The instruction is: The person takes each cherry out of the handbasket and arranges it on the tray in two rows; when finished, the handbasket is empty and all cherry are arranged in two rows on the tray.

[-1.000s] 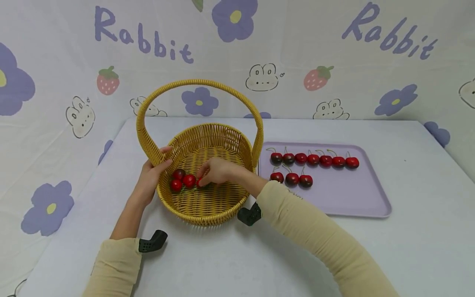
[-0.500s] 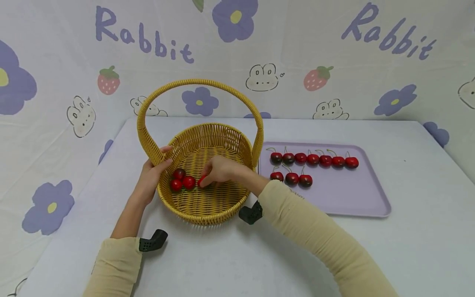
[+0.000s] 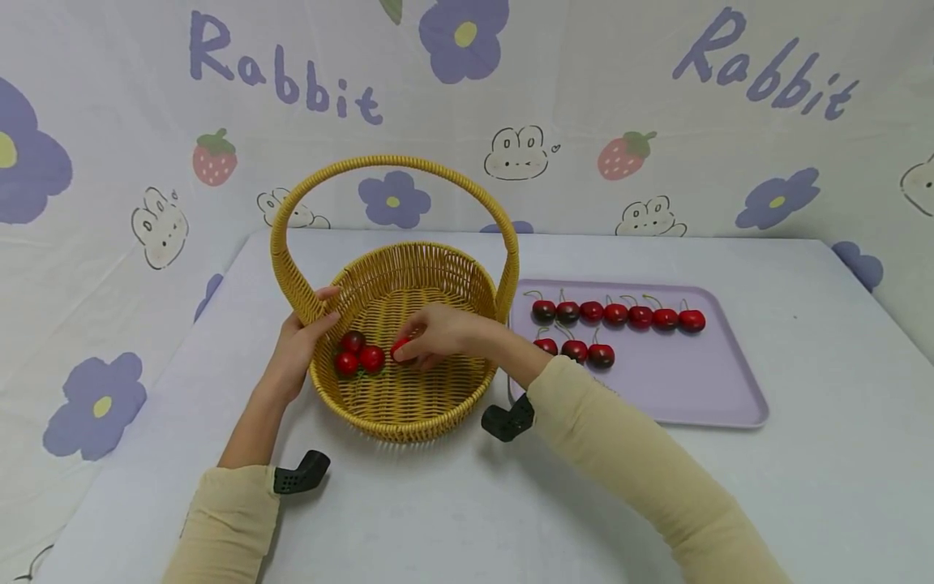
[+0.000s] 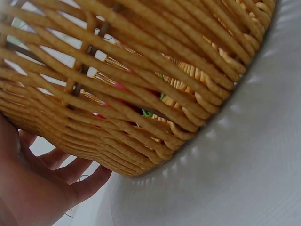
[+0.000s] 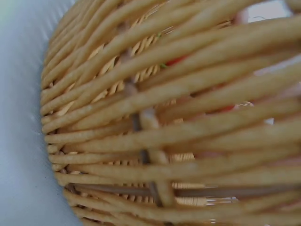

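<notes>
In the head view my left hand (image 3: pixel 299 349) grips the left side of the yellow woven basket (image 3: pixel 409 434), thumb over the rim near the handle's base. The left wrist view shows this hand's fingers (image 4: pixel 89 181) against the outside of the wicker wall (image 4: pixel 131 94). My right hand (image 3: pixel 441 334) reaches inside and pinches a small round red fruit (image 3: pixel 400 349), partly hidden by the fingers. Left of it lie three more small round red fruits (image 3: pixel 372 358), one darker, with bits of green beside them. Wicker hides most of the right hand in the right wrist view.
A lilac tray (image 3: pixel 693 397) stands right of the basket. On it lie a back row of several stemmed cherries (image 3: pixel 616 314) and a front row of three, the leftmost partly covered by the right arm. The tall handle (image 3: pixel 394 162) arches over the basket.
My right hand has drawn slightly right with the pinched red fruit, widening its gap from the other fruits. The right forearm has shifted right too. My left hand has stayed in place.
</notes>
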{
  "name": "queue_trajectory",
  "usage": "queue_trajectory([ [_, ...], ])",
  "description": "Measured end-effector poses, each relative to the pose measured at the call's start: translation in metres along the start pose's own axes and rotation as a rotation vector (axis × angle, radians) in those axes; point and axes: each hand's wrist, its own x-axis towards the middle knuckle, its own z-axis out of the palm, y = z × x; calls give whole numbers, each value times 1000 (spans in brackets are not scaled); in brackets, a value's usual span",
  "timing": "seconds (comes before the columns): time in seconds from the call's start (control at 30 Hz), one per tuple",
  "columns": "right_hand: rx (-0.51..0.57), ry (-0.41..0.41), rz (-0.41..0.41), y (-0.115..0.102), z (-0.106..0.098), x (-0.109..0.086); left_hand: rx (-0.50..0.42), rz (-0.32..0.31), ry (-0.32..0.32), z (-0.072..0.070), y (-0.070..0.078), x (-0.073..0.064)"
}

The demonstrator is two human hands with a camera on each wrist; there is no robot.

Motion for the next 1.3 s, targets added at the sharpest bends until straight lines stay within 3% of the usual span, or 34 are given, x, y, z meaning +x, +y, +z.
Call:
queue_trajectory([
  [0.47,16,-57,-86,-1,-14,-35,0,2,-5,2,2,0],
  [0.73,154,-147,-85,4,-20,-49,-2,0,2,1,2,-1],
  [1.0,103,-183,-122,12,-27,-67,-1,6,-2,1,1,-1],
  [1.13,105,-181,-128,15,-29,-79,-5,1,1,1,0,0],
  [1.3,191,-165,-112,21,-36,-95,-1,2,3,1,0,-1],
])
